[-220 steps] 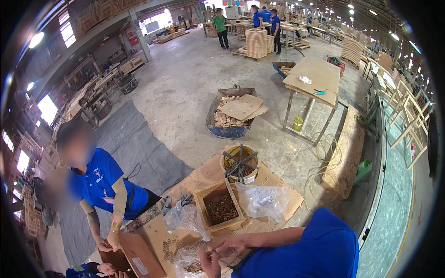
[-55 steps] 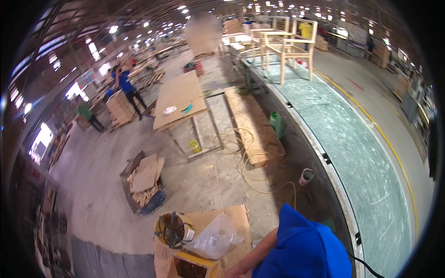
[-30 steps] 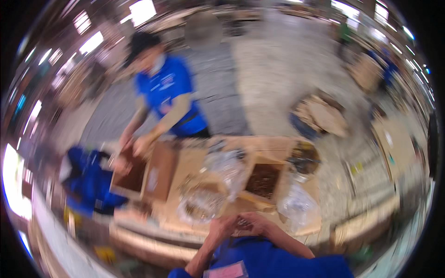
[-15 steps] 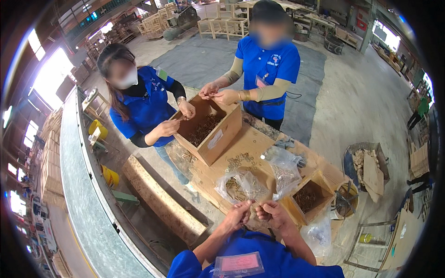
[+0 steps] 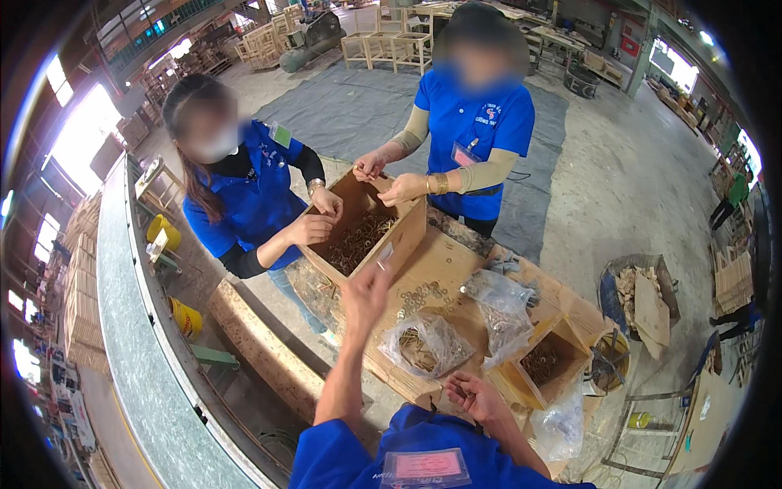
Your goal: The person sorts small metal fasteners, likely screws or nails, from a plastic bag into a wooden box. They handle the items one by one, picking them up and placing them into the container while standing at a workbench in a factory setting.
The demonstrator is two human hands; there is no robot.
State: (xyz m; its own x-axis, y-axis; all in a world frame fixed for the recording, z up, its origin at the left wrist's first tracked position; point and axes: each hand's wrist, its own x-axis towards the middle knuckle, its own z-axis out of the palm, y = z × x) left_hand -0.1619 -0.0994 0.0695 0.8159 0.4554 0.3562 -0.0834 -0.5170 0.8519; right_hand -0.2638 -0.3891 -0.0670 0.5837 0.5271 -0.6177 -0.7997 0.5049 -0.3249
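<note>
My left hand (image 5: 366, 295) reaches forward to the near side of a large wooden box (image 5: 407, 239). Motion smears its fingers, so what they hold, if anything, does not show. Bolts or screws (image 5: 358, 241) lie heaped inside that box. Close to my body, my right hand (image 5: 481, 399) is turned partly palm up with curled fingers; something small and dark seems to be in them. Between my hands sits an open clear plastic bag (image 5: 423, 344) of long metal fasteners. Loose washers (image 5: 425, 300) are spread on the tabletop behind it.
A smaller wooden box (image 5: 544, 359) of small metal parts stands right, beside another plastic bag (image 5: 498, 314). Two co-workers in blue shirts (image 5: 244, 191) (image 5: 476, 122) handle small parts over the large box. A long metal-topped surface (image 5: 155, 326) runs along the left.
My hands, together over the near bag before, have parted. The left has swung forward and left to the large box; the right has dropped slightly, turning palm up.
</note>
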